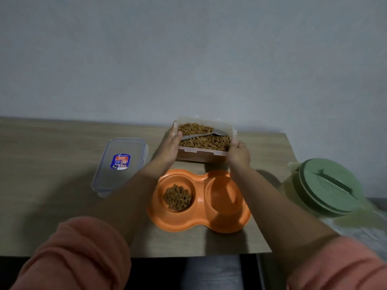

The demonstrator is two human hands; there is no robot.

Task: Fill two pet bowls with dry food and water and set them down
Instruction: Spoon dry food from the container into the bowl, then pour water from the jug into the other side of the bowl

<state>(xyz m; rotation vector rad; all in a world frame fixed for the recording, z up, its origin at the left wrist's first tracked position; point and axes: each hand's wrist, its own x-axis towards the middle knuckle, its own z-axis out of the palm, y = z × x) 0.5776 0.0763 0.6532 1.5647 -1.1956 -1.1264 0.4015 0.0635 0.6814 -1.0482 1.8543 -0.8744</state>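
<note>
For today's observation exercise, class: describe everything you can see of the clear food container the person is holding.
The food container is a rectangular tub of clear, frosted-looking plastic, lidless and nearly full of brown dry food. A grey spoon lies across the food, bowl end to the right. It sits at the table's far edge near the wall, behind the orange double bowl. The left hand holds its left end, the right hand its near right corner.

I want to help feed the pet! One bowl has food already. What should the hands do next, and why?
Probably set the food container aside, then reach for the green-lidded jug. Both hands, left and right, hold the container; the orange double bowl's left side has kibble, the right looks empty.
</note>
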